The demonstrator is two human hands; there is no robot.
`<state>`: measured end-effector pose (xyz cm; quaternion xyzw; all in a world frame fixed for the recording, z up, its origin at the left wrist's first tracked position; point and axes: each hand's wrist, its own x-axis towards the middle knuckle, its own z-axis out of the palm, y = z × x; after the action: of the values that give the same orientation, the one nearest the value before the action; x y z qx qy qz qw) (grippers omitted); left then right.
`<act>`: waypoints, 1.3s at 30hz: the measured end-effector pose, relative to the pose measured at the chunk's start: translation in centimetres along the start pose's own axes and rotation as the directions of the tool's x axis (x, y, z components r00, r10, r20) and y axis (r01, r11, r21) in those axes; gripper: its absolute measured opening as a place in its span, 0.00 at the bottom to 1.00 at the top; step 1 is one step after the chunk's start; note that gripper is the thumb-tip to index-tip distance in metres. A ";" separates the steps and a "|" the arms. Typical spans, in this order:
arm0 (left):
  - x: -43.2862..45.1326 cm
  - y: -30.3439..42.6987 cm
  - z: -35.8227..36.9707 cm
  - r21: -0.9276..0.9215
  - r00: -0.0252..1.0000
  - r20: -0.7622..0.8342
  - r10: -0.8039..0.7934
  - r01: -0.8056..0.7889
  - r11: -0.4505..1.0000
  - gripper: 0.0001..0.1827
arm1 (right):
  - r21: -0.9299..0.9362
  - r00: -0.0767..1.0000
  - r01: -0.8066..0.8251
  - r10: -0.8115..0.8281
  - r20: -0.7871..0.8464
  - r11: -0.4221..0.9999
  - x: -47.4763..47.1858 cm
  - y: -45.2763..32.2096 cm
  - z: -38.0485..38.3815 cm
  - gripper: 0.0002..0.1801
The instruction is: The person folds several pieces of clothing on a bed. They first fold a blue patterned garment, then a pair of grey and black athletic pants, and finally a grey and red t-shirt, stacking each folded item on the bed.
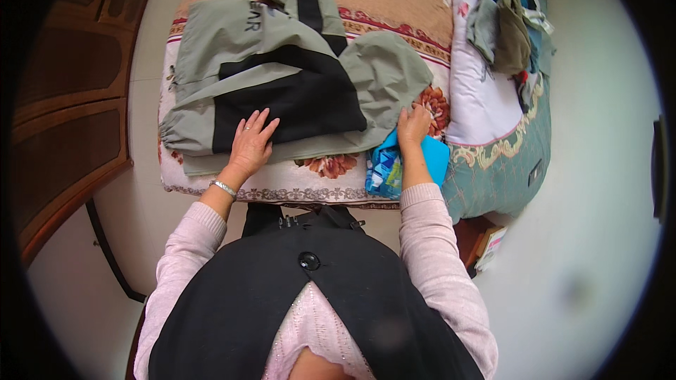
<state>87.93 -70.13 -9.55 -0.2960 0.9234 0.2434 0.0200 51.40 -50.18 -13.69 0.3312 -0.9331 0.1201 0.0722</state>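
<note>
A grey-green and black hooded jacket (296, 97) lies on its side across the bed, its hood towards the right and one cuffed sleeve folded along its near edge. My left hand (253, 140) rests on the black part of that sleeve, fingers spread, holding nothing. At the hood's lower right edge is my right hand (413, 125), its fingers curled down; whether they pinch the fabric I cannot tell. Under my right wrist lies a bright blue item with a patterned part (388, 171). The other sleeve (311, 2) is bent out at the far side.
The bed's floral cover (364, 190) lies under the jacket. To the right are a folded pale quilt (475, 111), a heap of clothes (501, 26) and a green patterned cushion or bedding (491, 184). A dark wooden wardrobe (74, 58) stands on the left.
</note>
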 end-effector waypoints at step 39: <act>8.2 23.7 18.1 -0.625 0.734 0.660 0.160 0.418 0.660 0.48 | 0.126 0.695 -0.662 0.541 0.473 0.739 -12.7 26.6 -7.8 0.23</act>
<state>66.01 -49.45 -16.65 -0.2406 0.6457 0.6822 0.2445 44.70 -20.44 -13.57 0.0278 -0.9555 0.1996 -0.2155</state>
